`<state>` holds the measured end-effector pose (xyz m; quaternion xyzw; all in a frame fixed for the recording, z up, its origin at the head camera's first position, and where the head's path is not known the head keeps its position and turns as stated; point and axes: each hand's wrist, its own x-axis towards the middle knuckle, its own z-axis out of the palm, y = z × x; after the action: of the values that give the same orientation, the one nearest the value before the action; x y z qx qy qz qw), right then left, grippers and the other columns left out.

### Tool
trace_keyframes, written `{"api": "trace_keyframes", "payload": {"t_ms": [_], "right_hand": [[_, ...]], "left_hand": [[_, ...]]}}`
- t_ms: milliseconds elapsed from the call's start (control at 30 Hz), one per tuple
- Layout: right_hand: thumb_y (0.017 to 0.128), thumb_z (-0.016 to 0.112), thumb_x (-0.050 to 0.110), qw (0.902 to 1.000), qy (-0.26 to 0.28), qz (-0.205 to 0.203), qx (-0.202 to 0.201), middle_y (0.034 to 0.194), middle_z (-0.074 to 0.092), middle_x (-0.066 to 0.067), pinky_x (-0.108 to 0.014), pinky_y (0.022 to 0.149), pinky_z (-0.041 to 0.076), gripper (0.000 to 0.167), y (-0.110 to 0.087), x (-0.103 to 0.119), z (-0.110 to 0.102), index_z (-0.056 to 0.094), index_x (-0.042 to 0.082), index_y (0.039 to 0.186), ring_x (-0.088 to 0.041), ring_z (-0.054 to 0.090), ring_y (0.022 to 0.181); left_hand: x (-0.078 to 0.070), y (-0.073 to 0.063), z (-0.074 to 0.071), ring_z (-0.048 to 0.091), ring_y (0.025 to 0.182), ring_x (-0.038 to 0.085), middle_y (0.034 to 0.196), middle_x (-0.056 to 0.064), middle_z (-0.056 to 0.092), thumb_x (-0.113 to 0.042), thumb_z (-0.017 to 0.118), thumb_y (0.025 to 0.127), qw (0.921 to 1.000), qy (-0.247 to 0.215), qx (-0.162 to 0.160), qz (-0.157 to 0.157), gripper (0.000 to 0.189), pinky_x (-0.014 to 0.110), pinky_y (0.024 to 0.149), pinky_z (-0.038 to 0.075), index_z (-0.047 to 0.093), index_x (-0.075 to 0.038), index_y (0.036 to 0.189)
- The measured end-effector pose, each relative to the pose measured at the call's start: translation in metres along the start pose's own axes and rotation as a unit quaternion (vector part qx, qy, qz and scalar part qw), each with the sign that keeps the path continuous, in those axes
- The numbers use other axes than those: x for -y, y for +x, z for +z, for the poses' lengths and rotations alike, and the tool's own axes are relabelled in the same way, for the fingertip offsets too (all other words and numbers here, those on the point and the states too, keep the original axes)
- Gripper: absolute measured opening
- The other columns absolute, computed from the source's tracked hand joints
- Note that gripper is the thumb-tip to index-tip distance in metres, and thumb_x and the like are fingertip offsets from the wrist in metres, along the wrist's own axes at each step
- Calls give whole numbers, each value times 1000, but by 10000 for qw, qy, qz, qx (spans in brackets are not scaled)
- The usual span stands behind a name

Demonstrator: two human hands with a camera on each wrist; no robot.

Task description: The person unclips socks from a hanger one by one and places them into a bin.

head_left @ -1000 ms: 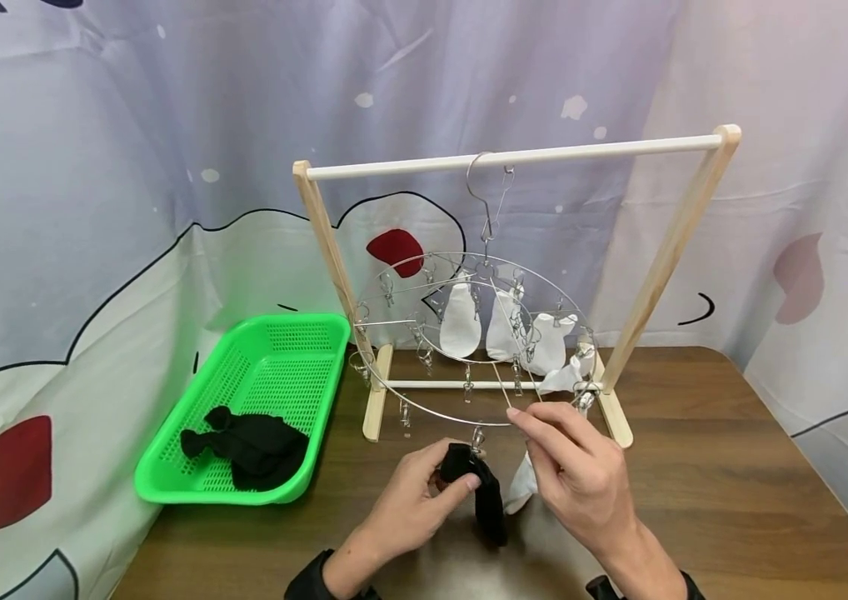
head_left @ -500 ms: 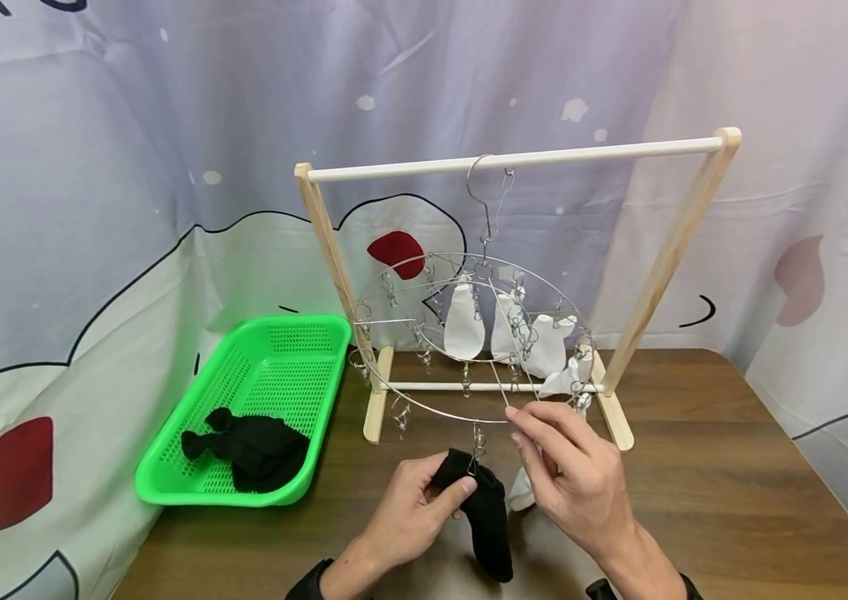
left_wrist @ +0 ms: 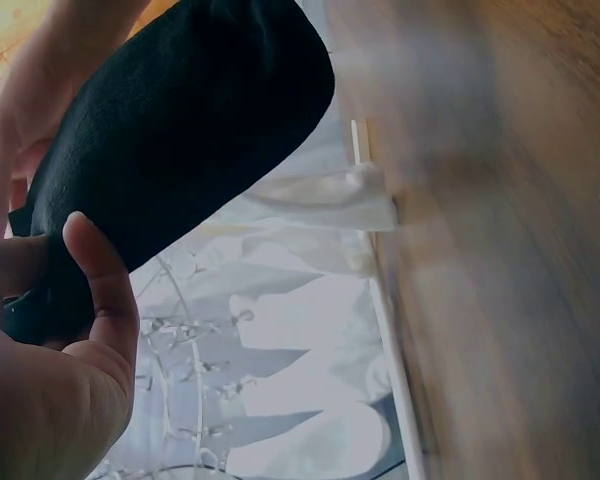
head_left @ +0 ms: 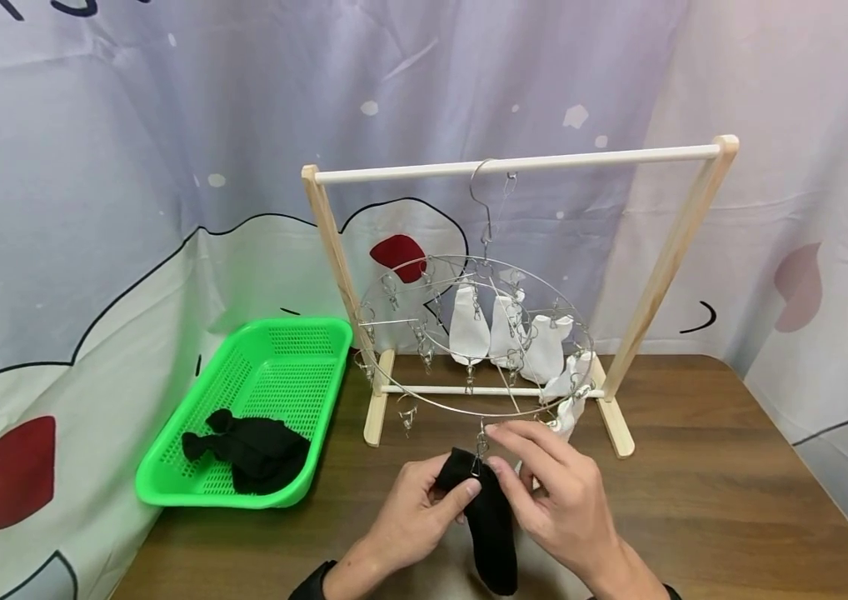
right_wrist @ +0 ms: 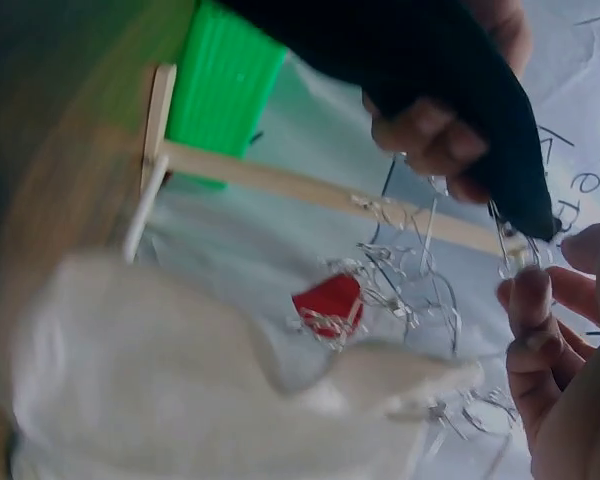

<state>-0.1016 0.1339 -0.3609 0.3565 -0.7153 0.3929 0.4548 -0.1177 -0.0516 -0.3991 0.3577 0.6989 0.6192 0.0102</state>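
Head view: a black sock [head_left: 495,537] is pinched at its cuff between the thumb and fingers of the left hand [head_left: 416,512], its foot hanging below them; a metal clip [head_left: 476,468] is seen at the cuff, just above the left thumb; the right hand [head_left: 562,479] is bent with its fingertips beside that clip, and whether it is gripped cannot be told; beyond the fingers, white socks [head_left: 469,335] are hung from a round wire hanger [head_left: 469,412]; well to the left of the fingers, black cloth [head_left: 262,454] is held in a green basket [head_left: 150,471].
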Motion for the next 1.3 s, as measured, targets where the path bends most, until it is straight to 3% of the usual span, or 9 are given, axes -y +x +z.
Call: {"api": "trace_keyframes", "payload": {"t_ms": [133, 333, 467, 667, 800, 967, 1200, 1300], "right_hand": [[76, 73, -5, 9972, 326, 636, 208, 96, 69, -10, -1, 49, 32, 31, 0, 6, 4, 69, 2, 106, 5, 41, 53], [71, 71, -16, 9862, 988, 1325, 113, 87, 70, -9, -10, 46, 36, 35, 2, 9, 7, 72, 9, 96, -2, 46, 54], [70, 71, -19, 9770, 1406, 1603, -84, 80, 69, -10, -12, 40, 32, 33, 0, 10, 8, 72, 6, 91, -2, 42, 48], [70, 72, -17, 9727, 1589, 1657, -327, 72, 65, -11, -10, 37, 27, 26, -4, 10, 8, 71, 2, 88, -1, 37, 44], [70, 72, -17, 9740, 1647, 1461, -527, 70, 64, -13, -11, 38, 28, 24, -5, 8, 9, 71, 0, 87, -2, 39, 46], [71, 72, -15, 9738, 1665, 1427, -609, 71, 65, -14, -11, 38, 27, 22, -6, 8, 9, 71, 0, 87, -2, 39, 46], [67, 72, -20, 9748, 1530, 1436, -759, 73, 66, -13, -10, 37, 27, 27, -6, 8, 11, 71, -1, 86, -1, 40, 46], [66, 72, -21, 9758, 1475, 1406, -790, 73, 67, -12, -10, 38, 27, 28, -6, 8, 11, 72, 0, 85, -1, 40, 47]], "left_hand": [[-1, -2, 2, 57, 57, 2, 76, 14, 66, -8, 59, 93, 10000, -69, 50, -47, 8, 25, 47, 53, 64, -4, 98], [0, -3, 5, 59, 55, 13, 76, 14, 66, -6, 59, 93, 9998, -155, 104, 3, 7, 26, 48, 54, 63, -3, 98], [-1, -4, 6, 58, 58, 4, 77, 14, 66, -7, 59, 93, 9999, -106, 116, -40, 8, 26, 49, 54, 63, -3, 98], [-1, -7, 8, 60, 53, 11, 76, 13, 66, -7, 59, 93, 9997, 81, 195, 116, 8, 22, 48, 53, 63, -3, 98], [15, -11, 9, 58, 52, 5, 80, 9, 69, -8, 58, 94, 9992, 259, 276, 138, 11, 19, 47, 52, 64, -5, 102], [27, -18, 5, 57, 49, 3, 80, 3, 68, -18, 58, 95, 9987, 266, 332, -268, 12, 20, 43, 51, 64, -16, 105], [25, -31, -10, 57, 49, -2, 81, -3, 68, -24, 58, 95, 9959, 348, 402, -726, 10, 23, 40, 50, 64, -20, 102], [18, -32, -22, 57, 46, 4, 79, 0, 68, -23, 60, 94, 9912, 458, 147, -1234, 10, 28, 40, 51, 65, -19, 102]]}}
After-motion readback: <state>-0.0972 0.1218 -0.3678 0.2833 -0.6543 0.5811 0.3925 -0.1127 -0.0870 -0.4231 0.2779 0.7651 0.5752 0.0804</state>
